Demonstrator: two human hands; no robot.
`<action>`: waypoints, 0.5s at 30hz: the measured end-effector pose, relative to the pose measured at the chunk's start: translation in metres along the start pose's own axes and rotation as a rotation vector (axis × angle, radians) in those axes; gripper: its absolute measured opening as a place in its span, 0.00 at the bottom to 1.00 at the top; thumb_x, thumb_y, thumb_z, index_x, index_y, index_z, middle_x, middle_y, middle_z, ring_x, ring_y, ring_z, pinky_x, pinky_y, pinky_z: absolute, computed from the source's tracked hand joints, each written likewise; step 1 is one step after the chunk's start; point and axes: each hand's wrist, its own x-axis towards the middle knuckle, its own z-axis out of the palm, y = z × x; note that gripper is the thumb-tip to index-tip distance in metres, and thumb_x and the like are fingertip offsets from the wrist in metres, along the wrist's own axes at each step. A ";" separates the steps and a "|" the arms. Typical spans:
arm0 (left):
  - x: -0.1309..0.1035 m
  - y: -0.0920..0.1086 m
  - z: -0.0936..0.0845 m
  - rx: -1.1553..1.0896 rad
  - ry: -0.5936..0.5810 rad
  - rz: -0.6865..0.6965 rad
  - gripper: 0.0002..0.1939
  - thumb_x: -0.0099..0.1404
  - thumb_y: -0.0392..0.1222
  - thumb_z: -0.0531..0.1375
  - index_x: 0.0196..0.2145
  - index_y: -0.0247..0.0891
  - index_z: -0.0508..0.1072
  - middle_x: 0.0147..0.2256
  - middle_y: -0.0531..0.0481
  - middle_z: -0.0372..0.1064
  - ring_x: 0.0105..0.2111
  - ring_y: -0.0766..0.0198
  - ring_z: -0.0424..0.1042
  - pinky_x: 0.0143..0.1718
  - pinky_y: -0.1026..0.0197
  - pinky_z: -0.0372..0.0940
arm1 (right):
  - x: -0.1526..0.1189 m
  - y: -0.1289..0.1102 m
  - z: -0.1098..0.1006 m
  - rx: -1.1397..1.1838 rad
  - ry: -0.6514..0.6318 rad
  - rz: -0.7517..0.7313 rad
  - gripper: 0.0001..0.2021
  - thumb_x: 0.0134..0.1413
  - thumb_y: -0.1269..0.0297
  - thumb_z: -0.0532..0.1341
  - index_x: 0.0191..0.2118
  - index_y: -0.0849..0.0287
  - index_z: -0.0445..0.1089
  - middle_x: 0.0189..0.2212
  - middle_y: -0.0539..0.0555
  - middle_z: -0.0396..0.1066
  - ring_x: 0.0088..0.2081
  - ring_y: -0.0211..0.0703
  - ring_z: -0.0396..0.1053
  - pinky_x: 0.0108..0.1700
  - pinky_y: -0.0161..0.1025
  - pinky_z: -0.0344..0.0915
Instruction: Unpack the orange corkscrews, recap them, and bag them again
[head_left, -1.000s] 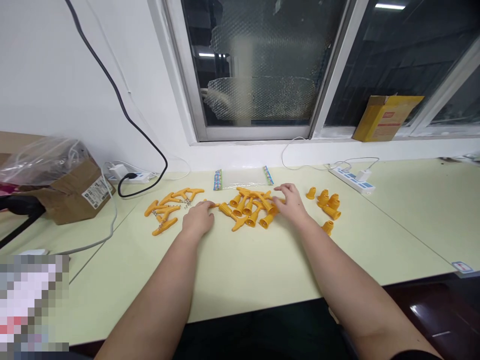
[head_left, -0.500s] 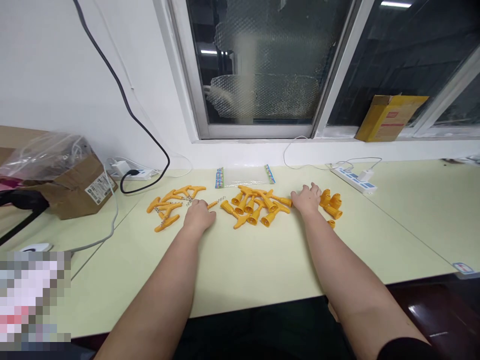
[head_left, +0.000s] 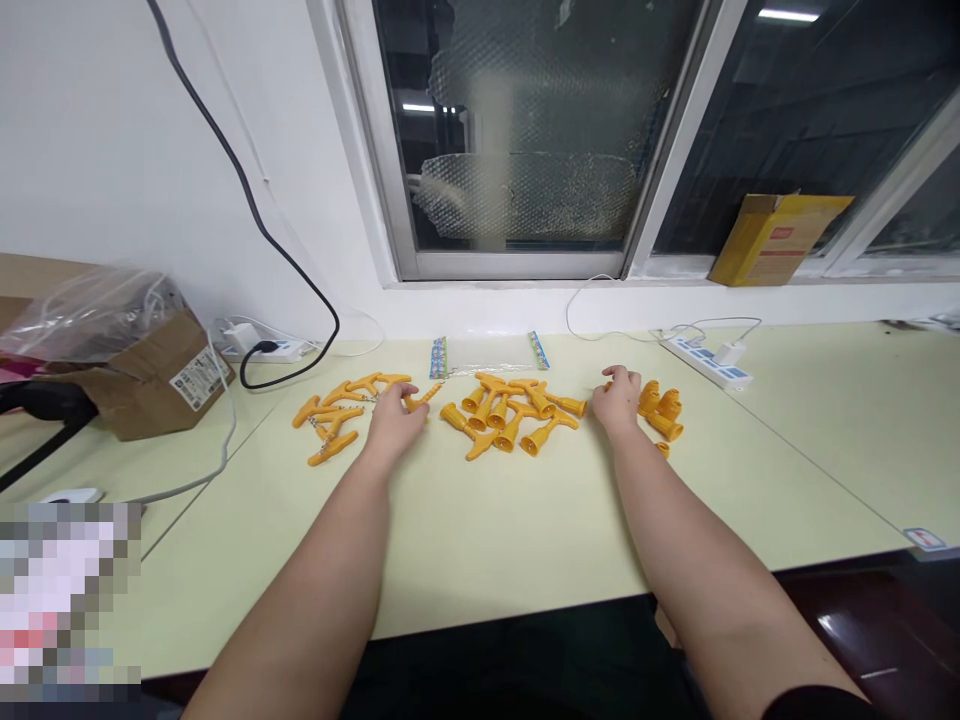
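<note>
My left hand (head_left: 397, 422) is closed around a yellow T-handled corkscrew (head_left: 430, 394), whose shaft points up and right past my fingers. Left of it, several bare yellow corkscrews (head_left: 333, 448) with metal spirals lie in a loose group. In the middle is a pile of corkscrews fitted into flared yellow sleeves (head_left: 534, 440). My right hand (head_left: 616, 402) is right of this pile, its fingers curled in a pinch with a bit of yellow, seemingly a sleeve, at their tips. Several loose yellow sleeves (head_left: 666, 424) lie just right of that hand.
A clear plastic bag (head_left: 491, 352) with patterned ends lies behind the pile. Cardboard box (head_left: 142, 385) and black cable (head_left: 262, 230) are at left. A power strip (head_left: 709, 362) lies at right rear. A yellow carton (head_left: 780, 240) leans on the window.
My left hand has closed on a corkscrew and tilted its shaft upward. My right hand's spread fingers have curled into a pinch, and the hand has shifted slightly right.
</note>
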 end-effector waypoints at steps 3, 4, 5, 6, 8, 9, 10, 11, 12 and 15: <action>-0.007 0.010 0.007 -0.489 -0.095 -0.011 0.26 0.60 0.42 0.65 0.55 0.42 0.66 0.62 0.41 0.62 0.42 0.60 0.78 0.49 0.54 0.73 | 0.000 0.002 0.001 0.011 -0.051 0.093 0.24 0.47 0.72 0.58 0.53 0.59 0.66 0.53 0.63 0.63 0.50 0.55 0.67 0.57 0.48 0.64; -0.010 0.014 0.009 -0.622 -0.129 -0.034 0.29 0.59 0.41 0.66 0.57 0.42 0.65 0.63 0.40 0.60 0.41 0.62 0.78 0.49 0.54 0.73 | 0.000 0.002 0.001 0.017 -0.069 0.123 0.24 0.46 0.72 0.59 0.53 0.59 0.66 0.52 0.63 0.65 0.50 0.55 0.68 0.56 0.48 0.64; -0.013 0.017 0.010 -0.725 -0.161 -0.054 0.31 0.57 0.39 0.67 0.58 0.43 0.64 0.64 0.40 0.59 0.42 0.63 0.78 0.49 0.55 0.73 | 0.000 0.003 0.001 0.028 -0.081 0.147 0.25 0.45 0.71 0.60 0.53 0.59 0.65 0.51 0.63 0.67 0.51 0.56 0.68 0.56 0.48 0.64; -0.015 0.020 0.012 -0.803 -0.192 -0.071 0.33 0.57 0.38 0.68 0.58 0.43 0.64 0.63 0.41 0.60 0.42 0.64 0.78 0.50 0.56 0.73 | 0.000 0.002 0.001 0.038 -0.086 0.167 0.25 0.46 0.71 0.60 0.53 0.59 0.64 0.50 0.63 0.68 0.51 0.56 0.69 0.56 0.48 0.64; -0.019 0.025 0.013 -0.924 -0.258 -0.084 0.33 0.55 0.36 0.69 0.57 0.43 0.66 0.59 0.44 0.64 0.40 0.67 0.77 0.49 0.58 0.73 | 0.000 0.000 -0.001 0.081 -0.059 0.176 0.22 0.49 0.69 0.61 0.52 0.59 0.62 0.48 0.63 0.71 0.49 0.55 0.70 0.54 0.48 0.65; -0.020 0.026 0.013 -0.982 -0.289 -0.082 0.32 0.55 0.35 0.70 0.56 0.43 0.67 0.55 0.46 0.67 0.39 0.69 0.77 0.48 0.60 0.73 | 0.000 -0.003 -0.002 0.128 -0.031 0.159 0.21 0.50 0.68 0.61 0.51 0.58 0.61 0.47 0.61 0.72 0.48 0.53 0.71 0.53 0.47 0.65; -0.022 0.028 0.013 -1.041 -0.316 -0.080 0.32 0.54 0.35 0.72 0.55 0.43 0.69 0.51 0.49 0.69 0.37 0.71 0.76 0.47 0.63 0.73 | -0.001 -0.006 -0.003 0.197 -0.007 0.125 0.19 0.52 0.65 0.62 0.50 0.56 0.59 0.46 0.60 0.73 0.46 0.51 0.72 0.52 0.47 0.66; -0.023 0.029 0.014 -1.098 -0.340 -0.079 0.31 0.53 0.34 0.73 0.53 0.42 0.70 0.47 0.51 0.71 0.36 0.72 0.75 0.45 0.65 0.73 | -0.003 -0.011 -0.004 0.289 0.006 0.077 0.20 0.53 0.62 0.63 0.49 0.55 0.58 0.45 0.58 0.73 0.43 0.49 0.72 0.51 0.46 0.67; -0.024 0.030 0.015 -1.145 -0.362 -0.078 0.30 0.52 0.35 0.75 0.51 0.42 0.71 0.43 0.52 0.72 0.35 0.72 0.74 0.43 0.67 0.72 | -0.005 -0.016 -0.005 0.400 0.004 0.021 0.21 0.52 0.59 0.65 0.48 0.53 0.56 0.44 0.56 0.74 0.41 0.46 0.72 0.48 0.45 0.68; -0.026 0.033 0.017 -1.215 -0.411 -0.083 0.24 0.50 0.36 0.77 0.43 0.38 0.75 0.38 0.52 0.75 0.34 0.72 0.74 0.40 0.70 0.71 | -0.020 -0.035 -0.006 0.697 -0.118 -0.131 0.28 0.45 0.52 0.73 0.41 0.51 0.53 0.36 0.47 0.70 0.32 0.39 0.67 0.38 0.38 0.67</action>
